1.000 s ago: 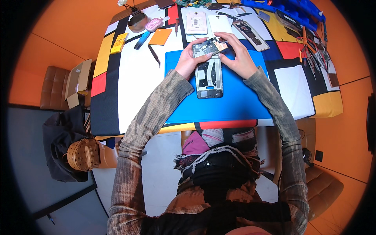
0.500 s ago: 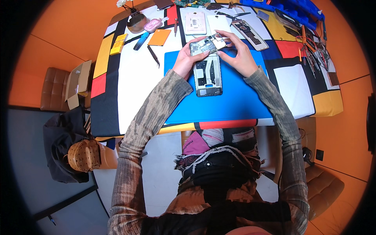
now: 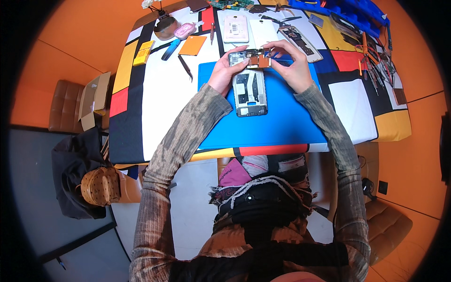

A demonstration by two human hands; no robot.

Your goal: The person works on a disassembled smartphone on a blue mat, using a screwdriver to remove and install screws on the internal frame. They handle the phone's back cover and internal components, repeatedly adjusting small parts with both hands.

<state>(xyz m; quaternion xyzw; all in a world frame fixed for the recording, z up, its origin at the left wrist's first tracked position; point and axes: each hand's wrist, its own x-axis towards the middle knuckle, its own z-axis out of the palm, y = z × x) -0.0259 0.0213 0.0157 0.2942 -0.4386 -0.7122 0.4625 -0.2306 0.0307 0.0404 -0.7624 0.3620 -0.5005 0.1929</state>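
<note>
Taking the circuit board [image 3: 257,61] as the centre of a clock face, it is held in both hands over the blue mat [image 3: 282,124], its right part copper-orange and its left part grey. The left hand [image 3: 224,73], at eight o'clock, grasps the board's left end, thumb across the near face. The right hand [image 3: 293,69], between three and four o'clock, has thumb and index finger at the right end; whether they pinch it, I cannot tell. At six o'clock an opened phone frame [image 3: 250,96] lies on the mat, the board overlapping its top in view; contact between them is unclear. Tweezers [image 3: 185,68] lie at nine o'clock, a pale pink phone [image 3: 236,29] at eleven, another opened phone [image 3: 300,43] at two. The board is probably light, stiff and thin, with fragile components and connectors; its bare outer edges look the safest hold, with gentle pressure and no bending.
</note>
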